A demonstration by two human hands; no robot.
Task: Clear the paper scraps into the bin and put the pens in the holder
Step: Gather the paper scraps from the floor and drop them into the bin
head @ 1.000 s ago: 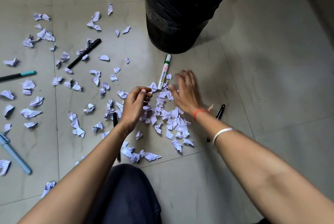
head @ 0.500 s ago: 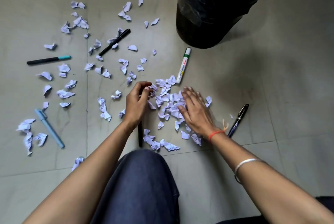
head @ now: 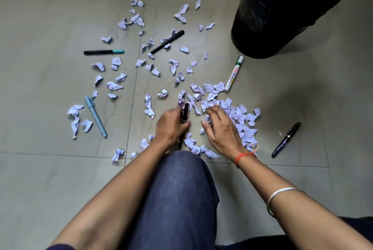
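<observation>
Crumpled white paper scraps lie all over the tiled floor, with the thickest pile [head: 239, 112] in front of my knee. My right hand [head: 221, 130] rests on that pile's left edge, fingers spread and slightly curled, holding nothing. My left hand [head: 171, 126] is closed around a black pen [head: 185, 111] whose top sticks out past the fingers; its lower end touches the floor. A black lined bin [head: 282, 19] stands at the top right. Loose pens: white marker with green cap [head: 234, 74], dark fountain pen [head: 285, 139], black pen [head: 167, 41], black pen with teal cap [head: 104, 52], light blue pen [head: 95, 116].
My knee in blue cloth [head: 177, 199] fills the lower middle, between both forearms. Scattered scraps [head: 115, 85] reach left and to the far middle. Bare tiles [head: 323, 92] lie to the right of the pile and below the bin.
The view has shifted left, so the bin sits further right. My right hand drew back over the pile toward me. My left hand pulled back and now closes on the black pen.
</observation>
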